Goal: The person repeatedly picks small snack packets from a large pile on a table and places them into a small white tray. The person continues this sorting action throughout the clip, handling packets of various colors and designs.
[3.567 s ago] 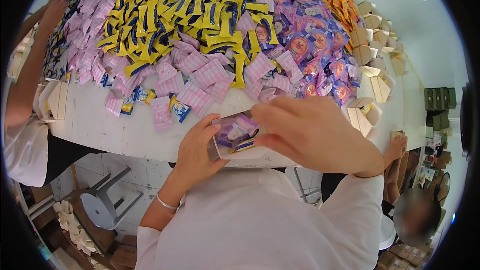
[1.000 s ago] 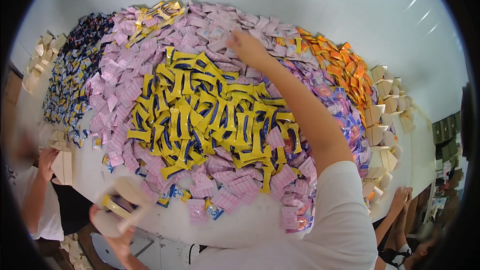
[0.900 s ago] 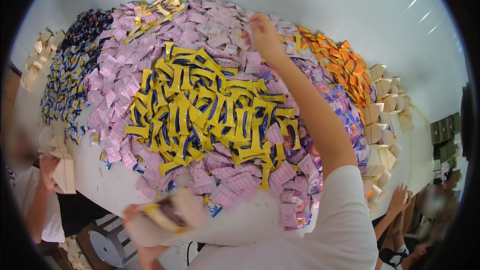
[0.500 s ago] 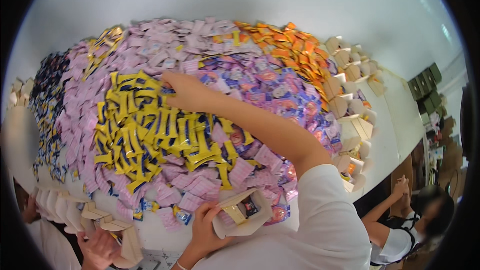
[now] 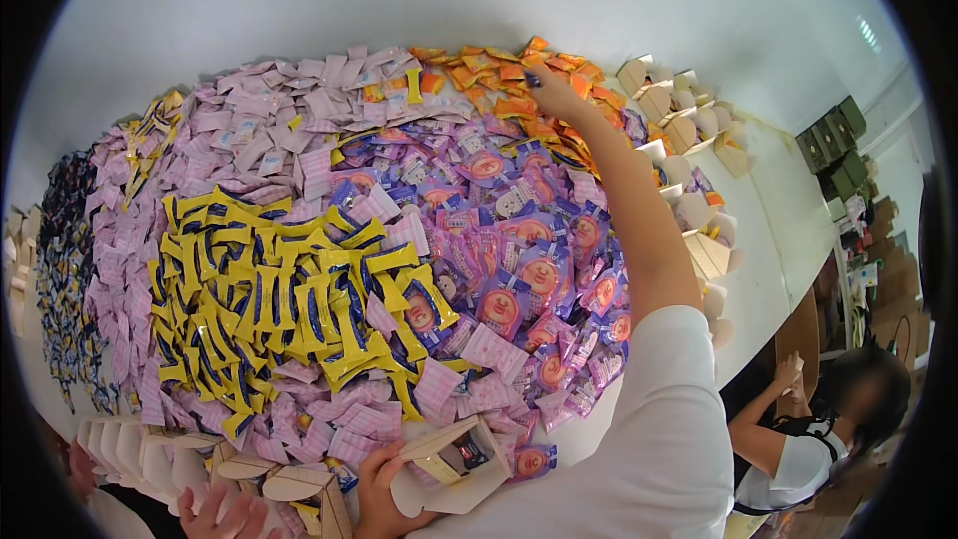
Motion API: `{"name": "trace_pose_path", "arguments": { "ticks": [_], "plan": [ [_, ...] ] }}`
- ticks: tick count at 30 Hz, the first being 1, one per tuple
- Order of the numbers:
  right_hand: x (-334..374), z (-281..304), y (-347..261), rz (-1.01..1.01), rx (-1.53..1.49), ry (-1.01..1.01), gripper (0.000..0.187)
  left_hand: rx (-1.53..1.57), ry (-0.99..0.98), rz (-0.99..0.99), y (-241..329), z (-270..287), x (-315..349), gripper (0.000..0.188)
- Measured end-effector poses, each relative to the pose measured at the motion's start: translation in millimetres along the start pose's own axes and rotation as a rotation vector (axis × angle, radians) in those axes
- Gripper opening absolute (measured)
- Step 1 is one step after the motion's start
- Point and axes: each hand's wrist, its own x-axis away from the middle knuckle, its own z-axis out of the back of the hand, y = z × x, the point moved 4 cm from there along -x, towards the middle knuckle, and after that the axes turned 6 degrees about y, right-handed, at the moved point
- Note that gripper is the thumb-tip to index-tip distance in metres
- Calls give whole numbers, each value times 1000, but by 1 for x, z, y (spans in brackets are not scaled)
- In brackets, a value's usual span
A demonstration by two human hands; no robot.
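Note:
My left hand (image 5: 379,499) grips a small cream-coloured card box (image 5: 409,489) near the front edge, its open side showing a dark packet (image 5: 471,452) and a yellow one inside. My right arm stretches across the table. At its end my right hand (image 5: 554,95) is over the orange packets (image 5: 484,70) at the back, fingers closed around a small dark blue thing (image 5: 532,79), perhaps a packet's end. Below that arm spreads a heap of purple packets (image 5: 529,279). Yellow-and-blue stick packets (image 5: 289,289) lie in a pile left of them.
Pink packets (image 5: 269,105) and dark packets (image 5: 70,200) cover the left and back. Filled card boxes (image 5: 709,250) line the right side. A co-worker's hand (image 5: 225,514) is beside more boxes (image 5: 304,484) at lower left; another person (image 5: 788,439) sits at right.
My right hand has moved from the yellow pile to the orange packets, rightward and farther back. My left hand still holds the box, now slightly lower and further left. The view has shifted.

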Motion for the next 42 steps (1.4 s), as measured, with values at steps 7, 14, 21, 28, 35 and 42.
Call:
{"name": "trace_pose_path", "arguments": {
  "ticks": [7, 14, 21, 28, 35, 42],
  "plan": [
    [13, -38, -27, 254, 685, -15, 28, -29, 40, 18, 7, 2, -1, 78],
    [100, 32, -106, 105, -537, -159, 21, -22, 24, -57, 6, 1, -3, 86],
    [354, 6, -222, 615, -339, -1087, 34, -15, 58, -43, 20, 3, -16, 91],
    [338, 4, -178, 19, -1153, -715, 22, -91, 55, 32, 40, 12, -1, 93],
    [420, -15, -212, 816, -124, -588, 31, -25, -29, 107, 43, 4, 3, 91],
    [414, -6, -218, 821, -264, -386, 32, -27, 20, 105, 47, 14, 6, 87]
  ]
}}
